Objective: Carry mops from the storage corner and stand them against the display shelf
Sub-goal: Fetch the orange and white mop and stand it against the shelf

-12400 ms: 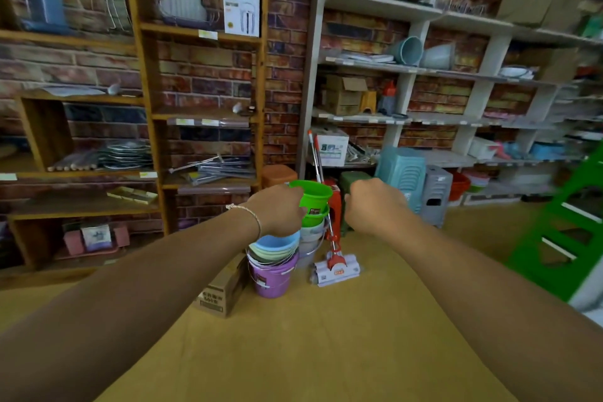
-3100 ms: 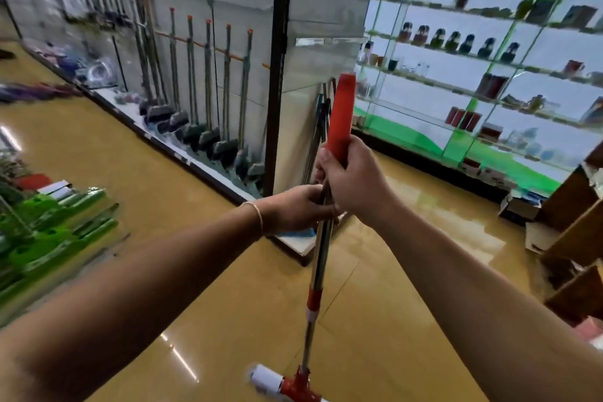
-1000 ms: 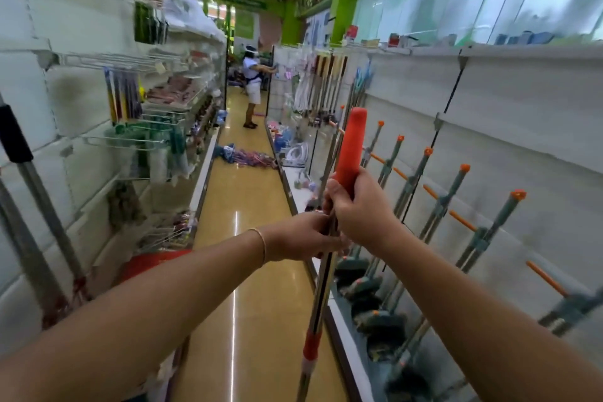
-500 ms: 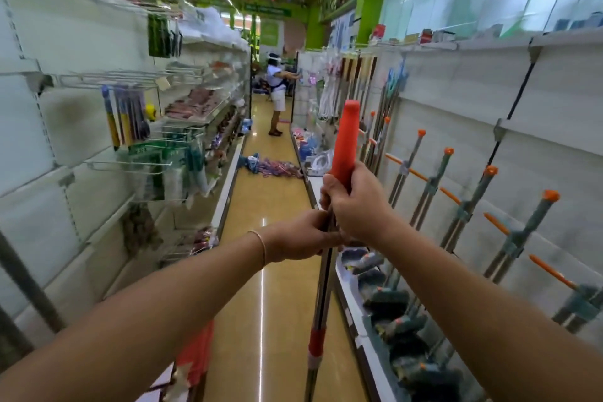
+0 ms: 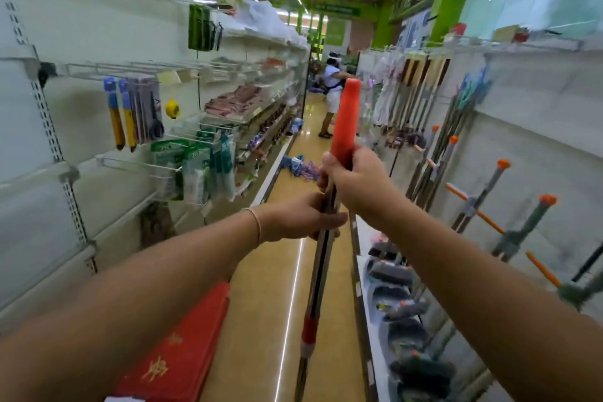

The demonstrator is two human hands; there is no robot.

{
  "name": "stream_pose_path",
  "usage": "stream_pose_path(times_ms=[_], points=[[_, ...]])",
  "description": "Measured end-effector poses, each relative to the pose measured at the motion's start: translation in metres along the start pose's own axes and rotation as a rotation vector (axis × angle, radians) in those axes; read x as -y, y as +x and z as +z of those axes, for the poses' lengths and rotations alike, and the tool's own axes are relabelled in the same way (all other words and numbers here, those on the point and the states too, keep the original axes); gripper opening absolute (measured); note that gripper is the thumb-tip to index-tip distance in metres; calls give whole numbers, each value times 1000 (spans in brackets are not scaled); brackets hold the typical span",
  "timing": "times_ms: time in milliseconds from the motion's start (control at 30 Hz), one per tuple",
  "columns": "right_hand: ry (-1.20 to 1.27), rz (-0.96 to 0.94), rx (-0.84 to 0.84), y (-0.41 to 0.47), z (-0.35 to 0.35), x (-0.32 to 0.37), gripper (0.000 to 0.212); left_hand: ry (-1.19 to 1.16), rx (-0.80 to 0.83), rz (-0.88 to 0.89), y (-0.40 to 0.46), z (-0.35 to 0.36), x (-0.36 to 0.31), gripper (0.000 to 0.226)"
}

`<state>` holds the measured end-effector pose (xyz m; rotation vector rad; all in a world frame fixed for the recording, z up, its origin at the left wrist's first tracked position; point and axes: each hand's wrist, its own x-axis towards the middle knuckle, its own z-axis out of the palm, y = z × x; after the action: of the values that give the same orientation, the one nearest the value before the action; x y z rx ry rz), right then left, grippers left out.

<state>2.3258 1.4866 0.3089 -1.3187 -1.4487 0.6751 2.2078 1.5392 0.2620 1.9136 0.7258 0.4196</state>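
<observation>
Both bare forearms stretched forward from the lower corners, meeting near the middle of the view. Right hand (image 5: 357, 178) higher, fingers curled round the pole (image 5: 321, 258) just where its red grip (image 5: 345, 117) ends, back of the hand toward the camera, wrist straight. Left hand (image 5: 300, 219) directly below and touching the right, wrapped round the metal part of the pole from the left side, thumb across the front, knuckles up. Thin bracelet (image 5: 257, 226) on the left wrist. Left arm angled up from lower left, right arm from lower right, elbows out of view. Pole held nearly upright, tilted slightly, between the two grips.
</observation>
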Motion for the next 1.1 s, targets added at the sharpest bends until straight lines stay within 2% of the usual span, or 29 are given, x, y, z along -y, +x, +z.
stream_pose_path(times_ms=[167, 333, 533, 700, 900, 1000, 1100], points=[[44, -55, 71, 57, 3, -18, 2, 0, -100, -19, 41, -30, 16, 31], [143, -133, 58, 115, 20, -28, 10, -42, -172, -27, 79, -75, 35, 29], [176, -162, 105, 197, 58, -41, 2, -3, -224, -68, 119, -146, 75, 29], [165, -183, 150, 269, 92, -43, 12, 31, -258, -117, 142, -211, 99, 27], [187, -225, 194, 341, 143, -38, 8, 101, -384, -163, 149, -282, 115, 25], [170, -292, 200, 368, 172, -35, 12, 141, -474, -202, 144, -311, 126, 37], [188, -340, 216, 392, 203, -30, 14, 180, -588, -236, 133, -340, 134, 37]])
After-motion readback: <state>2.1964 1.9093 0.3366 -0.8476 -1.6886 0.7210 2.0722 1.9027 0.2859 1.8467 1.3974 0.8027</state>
